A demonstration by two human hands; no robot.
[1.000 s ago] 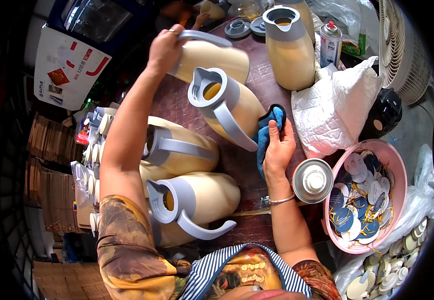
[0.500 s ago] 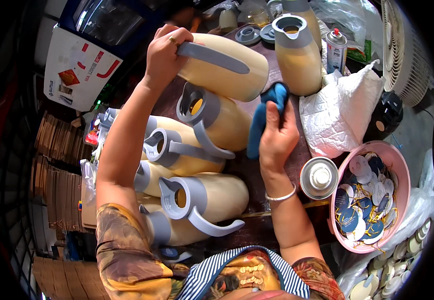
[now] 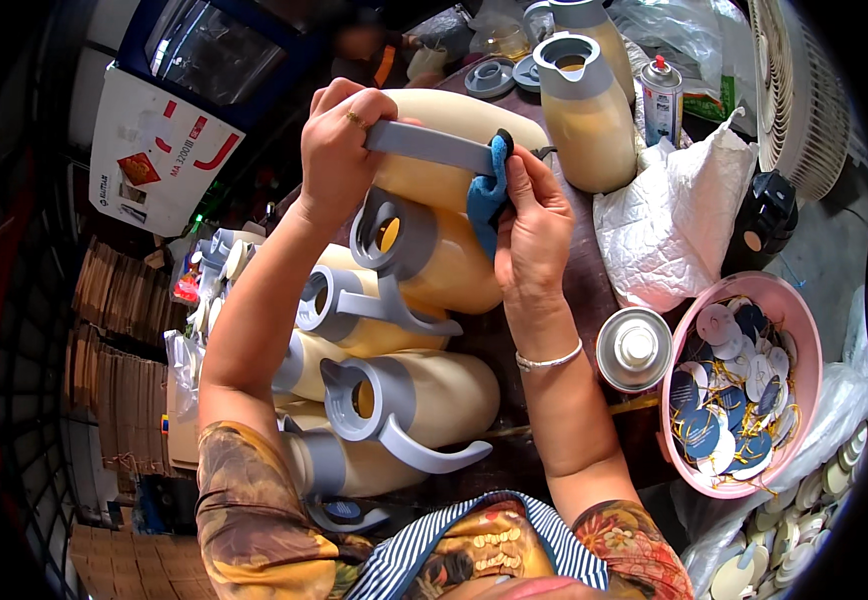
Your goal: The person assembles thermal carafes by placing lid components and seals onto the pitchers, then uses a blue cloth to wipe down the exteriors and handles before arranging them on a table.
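My left hand (image 3: 346, 145) is closed round the top end of a cream jug (image 3: 464, 108), which is tilted onto its side above the table. The jug's grey handle (image 3: 429, 146) faces me. In my right hand (image 3: 534, 225) is a folded blue cloth (image 3: 486, 200), pinched and pressed against the handle's far end. Just below the held jug lies another cream jug with a grey collar (image 3: 454, 262). Nearer to me, a similar jug (image 3: 446, 398) rests on its side with its spout toward the left. Several more are stacked beside them, partly hidden by my left arm.
Upright jugs (image 3: 586, 125) stand at the back, near grey lids (image 3: 490, 78) and a spray can (image 3: 662, 100). A white padded bundle (image 3: 666, 230), a metal can (image 3: 636, 348) and a pink basin (image 3: 666, 420) of round tags line the right. A fan (image 3: 804, 110) stands beyond.
My right hand has moved up and left, bringing the blue cloth from beside the jug onto its handle. The held jug has shifted slightly lower, its handle turned more toward me.
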